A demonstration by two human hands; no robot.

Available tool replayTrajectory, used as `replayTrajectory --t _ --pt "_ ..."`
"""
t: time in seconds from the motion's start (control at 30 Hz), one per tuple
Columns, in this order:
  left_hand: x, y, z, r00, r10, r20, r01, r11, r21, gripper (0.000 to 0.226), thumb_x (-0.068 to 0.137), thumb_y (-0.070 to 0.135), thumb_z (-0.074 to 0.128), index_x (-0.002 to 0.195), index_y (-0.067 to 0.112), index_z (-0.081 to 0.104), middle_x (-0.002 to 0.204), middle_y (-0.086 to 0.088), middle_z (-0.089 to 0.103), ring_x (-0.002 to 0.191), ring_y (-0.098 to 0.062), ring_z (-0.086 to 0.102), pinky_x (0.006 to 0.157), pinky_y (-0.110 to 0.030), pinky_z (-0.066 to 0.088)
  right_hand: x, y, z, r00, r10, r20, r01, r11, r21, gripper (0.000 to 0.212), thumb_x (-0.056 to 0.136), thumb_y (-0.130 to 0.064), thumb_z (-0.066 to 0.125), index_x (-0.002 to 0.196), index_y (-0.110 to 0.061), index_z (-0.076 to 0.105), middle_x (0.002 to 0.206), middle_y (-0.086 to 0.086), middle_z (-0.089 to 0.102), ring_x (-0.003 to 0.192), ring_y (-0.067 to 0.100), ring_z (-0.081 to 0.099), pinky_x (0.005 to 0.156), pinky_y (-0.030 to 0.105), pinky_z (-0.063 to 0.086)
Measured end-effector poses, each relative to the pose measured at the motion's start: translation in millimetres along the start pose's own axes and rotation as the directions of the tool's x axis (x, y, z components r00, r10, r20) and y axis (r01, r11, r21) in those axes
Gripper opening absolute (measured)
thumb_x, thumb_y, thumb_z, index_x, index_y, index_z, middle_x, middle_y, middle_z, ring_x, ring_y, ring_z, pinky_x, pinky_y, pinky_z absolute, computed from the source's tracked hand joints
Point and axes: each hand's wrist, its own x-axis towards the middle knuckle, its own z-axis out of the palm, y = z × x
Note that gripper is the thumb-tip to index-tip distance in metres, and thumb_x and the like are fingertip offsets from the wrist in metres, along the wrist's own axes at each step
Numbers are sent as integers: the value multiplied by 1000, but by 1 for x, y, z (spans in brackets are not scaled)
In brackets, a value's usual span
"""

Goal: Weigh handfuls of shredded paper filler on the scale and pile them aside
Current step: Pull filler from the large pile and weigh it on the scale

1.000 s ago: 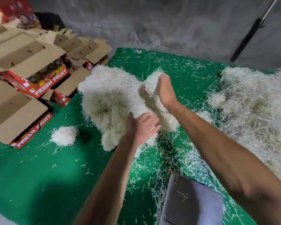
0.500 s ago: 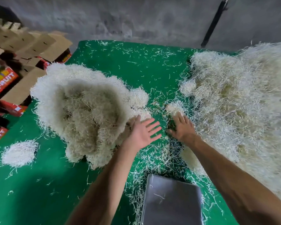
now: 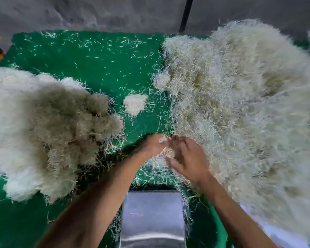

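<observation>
fingers (image 3: 166, 140) of both hands curl around a shredded paper tuft (image 3: 168, 152).

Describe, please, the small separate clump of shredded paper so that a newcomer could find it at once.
Start from the green mat and its two large heaps of shredded paper, the left heap and the right heap. In the green gap between them, beyond both hands, lies the small clump. Unlike the sprawling heaps, it is compact, roughly triangular, bright white, and sits alone.

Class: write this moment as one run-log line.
hands: left and right gathering filler at big pile | scale bare | weighed pile left
</observation>
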Motion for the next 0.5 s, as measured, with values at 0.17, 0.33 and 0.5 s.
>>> replayTrajectory --t 0.17,0.33,0.5 --pt "-34 -4 46 997 -65 -30 65 998 -14 45 103 56 40 81 21 57 70 -3 51 48 -11 38 58 -31 43 -47 37 1 845 367 389 -424 903 68 71 102 -31 60 161 -31 21 152 9 47 116 16 60 88 19 51" --pt "-67 44 50 963 -212 166 269 780 -565 87 87 87 33 157 37 25 163 -4 27 145 -24 34 117 -48 25 -30 8 -12 977 163 139 -211 843 495 41 95 -7 58 131 -26 59 104 -1 67 77 9 61 71 25 53" --pt "-81 74 -14 959 -239 -150 124 835 -536 63 97 59 53 146 20 44 141 -14 49 127 -30 50 113 -46 36 -14 5 -38 998 55 -4 -53 977 208 85 86 -66 65 154 -27 33 146 -1 43 127 11 43 110 33 35"
